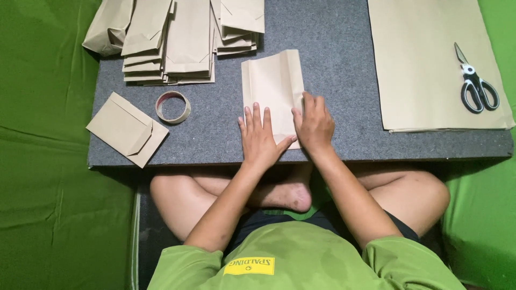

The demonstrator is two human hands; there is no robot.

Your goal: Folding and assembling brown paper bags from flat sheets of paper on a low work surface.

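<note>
A folded brown paper piece [273,80] lies upright in the middle of the grey felt-covered board [333,59]. My left hand [260,138] rests flat on its near end, fingers spread. My right hand [314,124] presses on its right folded flap, fingertips along the crease. Neither hand grips anything; both push down on the paper.
Stacks of finished brown paper bags [177,43] fill the board's far left. A tape roll [173,107] and one flat bag [128,129] lie at the left. Large brown sheets [424,70] with black scissors [475,86] lie at the right. Green cloth [43,161] surrounds the board.
</note>
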